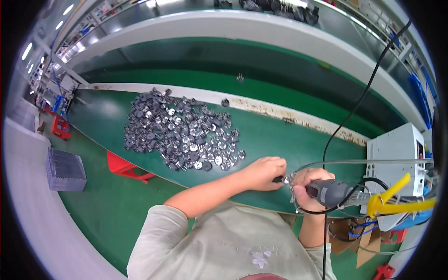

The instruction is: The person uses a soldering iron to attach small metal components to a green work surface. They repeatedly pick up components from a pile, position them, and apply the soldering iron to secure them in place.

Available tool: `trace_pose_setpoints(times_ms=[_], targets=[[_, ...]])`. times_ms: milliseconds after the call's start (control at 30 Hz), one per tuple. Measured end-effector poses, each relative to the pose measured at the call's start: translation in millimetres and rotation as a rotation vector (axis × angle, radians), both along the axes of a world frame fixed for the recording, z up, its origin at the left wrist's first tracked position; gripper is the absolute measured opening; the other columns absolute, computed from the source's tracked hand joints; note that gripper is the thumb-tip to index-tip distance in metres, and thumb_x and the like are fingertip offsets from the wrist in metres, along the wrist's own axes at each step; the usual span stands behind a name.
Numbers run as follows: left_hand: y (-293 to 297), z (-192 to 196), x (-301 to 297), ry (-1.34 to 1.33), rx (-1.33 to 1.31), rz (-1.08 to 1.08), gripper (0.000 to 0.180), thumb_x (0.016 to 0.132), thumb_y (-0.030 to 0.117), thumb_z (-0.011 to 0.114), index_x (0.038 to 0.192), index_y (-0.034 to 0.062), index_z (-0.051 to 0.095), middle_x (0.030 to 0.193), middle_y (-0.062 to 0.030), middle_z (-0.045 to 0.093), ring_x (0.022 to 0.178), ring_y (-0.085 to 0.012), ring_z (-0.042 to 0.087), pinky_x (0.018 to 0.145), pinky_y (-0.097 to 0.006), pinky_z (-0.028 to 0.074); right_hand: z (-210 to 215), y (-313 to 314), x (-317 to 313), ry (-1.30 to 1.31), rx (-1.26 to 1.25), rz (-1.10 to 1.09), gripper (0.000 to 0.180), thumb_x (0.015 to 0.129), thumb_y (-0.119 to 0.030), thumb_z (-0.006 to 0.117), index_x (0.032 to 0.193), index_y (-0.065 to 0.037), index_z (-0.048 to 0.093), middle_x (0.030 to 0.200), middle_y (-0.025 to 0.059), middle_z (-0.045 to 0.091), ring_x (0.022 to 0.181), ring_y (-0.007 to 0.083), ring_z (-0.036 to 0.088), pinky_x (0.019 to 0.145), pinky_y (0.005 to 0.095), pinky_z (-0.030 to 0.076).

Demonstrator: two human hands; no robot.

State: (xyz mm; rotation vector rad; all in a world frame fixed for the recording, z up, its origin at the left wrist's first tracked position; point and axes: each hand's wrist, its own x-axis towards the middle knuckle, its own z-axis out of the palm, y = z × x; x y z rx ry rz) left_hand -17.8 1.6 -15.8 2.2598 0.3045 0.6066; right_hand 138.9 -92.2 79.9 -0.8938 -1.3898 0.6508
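Note:
My right hand (309,183) is wrapped around a grey powered screwdriver (332,193), held roughly level with its tip toward my left hand. My left hand (267,173) is closed on a small black part (278,179), which meets the tool's metal tip; my fingers hide most of the part. A wide pile of small round black-and-silver parts (182,130) lies on the green table (266,135), to the left of and beyond my hands. One similar part (225,102) rests apart by the pale ledge.
A white box-shaped device (394,151) stands at the right end. From the right, cables and a clear tube (354,162) run beside a yellow strap (394,198). A black cable (361,105) hangs past my right hand. A red stool (123,165) is below the table's left edge.

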Motion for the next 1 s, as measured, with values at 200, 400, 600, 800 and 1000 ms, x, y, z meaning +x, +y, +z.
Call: trace_pose_setpoints(times_ms=[200, 400, 600, 800, 1000], targets=[[5, -11, 1, -0.053, 0.039, -0.016, 0.026, 0.077, 0.02, 0.081, 0.094, 0.0053, 0.069, 0.097, -0.011, 0.062, 0.094, -0.0328, 0.063, 0.085, -0.044, 0.053, 15, -16, 18, 0.4, 0.078, 0.085, 0.029, 0.081, -0.002, 0.082, 0.089, -0.003, 0.054, 0.067, 0.0067, 0.058, 0.058, 0.0195, 0.057, 0.061, 0.038, 0.054], [3, -10, 4, 0.005, 0.027, -0.014, 0.037, 0.075, 0.016, 0.08, 0.11, 0.0051, 0.072, 0.103, -0.0122, 0.064, 0.097, -0.0323, 0.064, 0.086, -0.042, 0.054, 12, -23, 18, 0.446, 0.045, 0.01, 0.028, 0.083, -0.001, 0.079, 0.091, -0.005, 0.052, 0.068, 0.0066, 0.058, 0.06, 0.0189, 0.057, 0.062, 0.038, 0.054], [1, -6, 2, 0.039, -0.061, -0.019, 0.031, 0.075, 0.011, 0.079, 0.105, 0.0027, 0.073, 0.101, -0.0099, 0.063, 0.097, -0.029, 0.062, 0.085, -0.039, 0.052, -7, -22, 19, 0.4, 0.032, 0.105, 0.027, 0.084, 0.002, 0.077, 0.091, -0.005, 0.052, 0.069, 0.007, 0.059, 0.06, 0.0173, 0.058, 0.063, 0.037, 0.056], [4, -8, 1, 0.044, -0.055, -0.022, 0.03, 0.075, 0.011, 0.079, 0.104, 0.0024, 0.073, 0.101, -0.0099, 0.063, 0.097, -0.0286, 0.063, 0.085, -0.039, 0.053, -13, -17, 21, 0.355, 0.063, 0.104, 0.027, 0.085, 0.0, 0.078, 0.092, -0.005, 0.052, 0.07, 0.0058, 0.059, 0.06, 0.0157, 0.056, 0.062, 0.0361, 0.056], [4, -6, 2, 0.06, -0.059, -0.014, 0.03, 0.075, 0.011, 0.079, 0.103, 0.002, 0.073, 0.101, -0.0098, 0.062, 0.097, -0.0285, 0.063, 0.084, -0.039, 0.053, -13, -16, 18, 0.38, 0.071, 0.089, 0.027, 0.087, -0.004, 0.078, 0.092, -0.005, 0.051, 0.07, 0.0055, 0.058, 0.06, 0.0153, 0.055, 0.062, 0.0363, 0.055]])
